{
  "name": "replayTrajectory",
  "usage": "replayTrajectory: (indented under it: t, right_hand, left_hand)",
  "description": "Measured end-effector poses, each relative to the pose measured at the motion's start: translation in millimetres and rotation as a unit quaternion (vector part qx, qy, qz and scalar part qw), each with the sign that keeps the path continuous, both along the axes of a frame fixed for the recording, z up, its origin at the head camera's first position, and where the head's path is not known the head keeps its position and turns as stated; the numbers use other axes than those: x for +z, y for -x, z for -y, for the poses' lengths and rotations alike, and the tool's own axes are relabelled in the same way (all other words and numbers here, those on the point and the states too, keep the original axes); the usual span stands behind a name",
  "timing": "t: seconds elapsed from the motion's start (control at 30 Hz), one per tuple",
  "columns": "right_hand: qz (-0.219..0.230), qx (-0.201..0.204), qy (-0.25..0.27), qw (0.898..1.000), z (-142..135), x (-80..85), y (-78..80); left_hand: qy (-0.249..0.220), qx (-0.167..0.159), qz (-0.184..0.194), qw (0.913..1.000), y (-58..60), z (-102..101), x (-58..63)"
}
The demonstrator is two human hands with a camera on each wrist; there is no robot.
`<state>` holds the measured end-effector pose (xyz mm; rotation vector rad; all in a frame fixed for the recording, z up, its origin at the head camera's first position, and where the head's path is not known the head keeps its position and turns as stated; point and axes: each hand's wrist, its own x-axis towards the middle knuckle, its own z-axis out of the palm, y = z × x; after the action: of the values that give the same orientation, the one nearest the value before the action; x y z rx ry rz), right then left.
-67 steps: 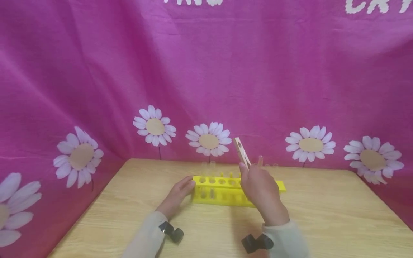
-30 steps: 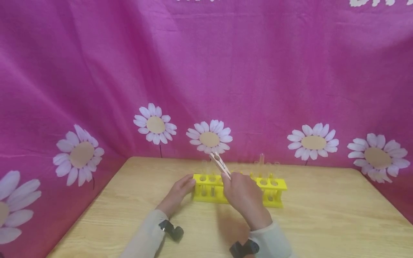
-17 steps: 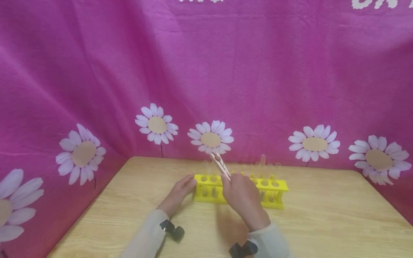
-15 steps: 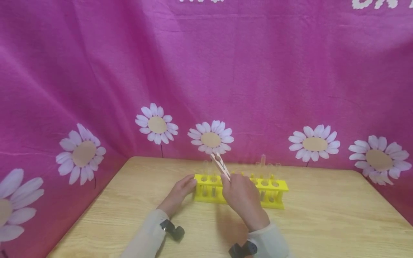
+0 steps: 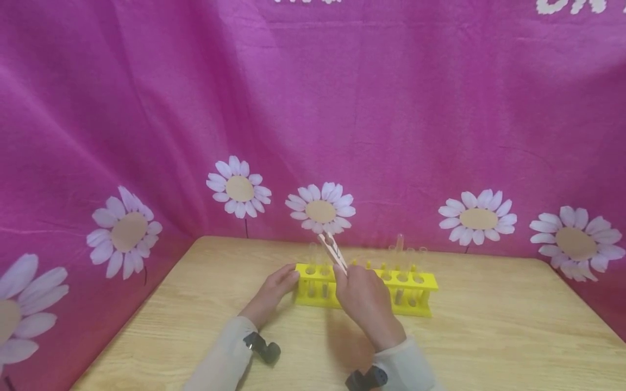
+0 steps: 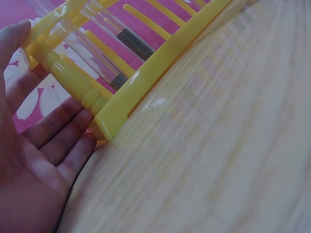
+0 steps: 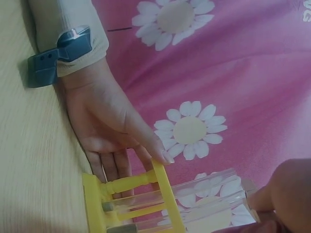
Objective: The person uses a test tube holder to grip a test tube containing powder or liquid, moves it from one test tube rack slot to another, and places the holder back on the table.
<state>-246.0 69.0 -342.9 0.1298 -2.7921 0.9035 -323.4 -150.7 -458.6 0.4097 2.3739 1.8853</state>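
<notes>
A yellow test tube rack (image 5: 425, 282) stands on the table with glass test tubes upright in it. My left hand (image 5: 271, 290) holds its left end; in the left wrist view the thumb is at the top shelf and the fingers (image 6: 63, 136) reach around the end post. My right hand (image 5: 367, 298) grips a wooden test tube clamp (image 5: 335, 252) over the rack, its tip overlapping the top of the second tube from the left. Dark material fills the bottom of that tube (image 6: 135, 44); the end tube (image 6: 118, 81) has less. The right hand hides the rack's middle.
More clear tubes (image 5: 400, 244) stand at the rack's right end, one taller than its neighbours. Yellow pegs (image 5: 355, 262) rise along the back. The wooden table (image 5: 499, 326) ends at a pink curtain (image 5: 391, 136) printed with daisies. Each wrist wears a black camera (image 5: 263, 347).
Over two seconds my right hand has carried the clamp left and lower, from the rack's right half to the second tube. It is nearly still over the last half second. The left hand keeps its place.
</notes>
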Motion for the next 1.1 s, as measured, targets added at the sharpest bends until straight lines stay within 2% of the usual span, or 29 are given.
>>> replayTrajectory:
  t: [0.53, 0.7, 1.1]
  right_hand:
    - [0.043, 0.000, -0.009, 0.999, 1.2, -3.7, 1.7]
    - [0.051, 0.002, -0.024, 0.998, 1.6, -5.5, 1.0]
    - [0.071, 0.001, -0.060, 0.996, 2.3, -10.6, 2.1]
  left_hand:
    - [0.005, 0.003, 0.008, 1.0000, -0.1, -0.1, 0.5]
    - [0.006, 0.003, -0.001, 1.0000, -1.7, -0.5, 1.2]
    - [-0.001, -0.003, 0.004, 1.0000, -4.8, -1.8, 5.1]
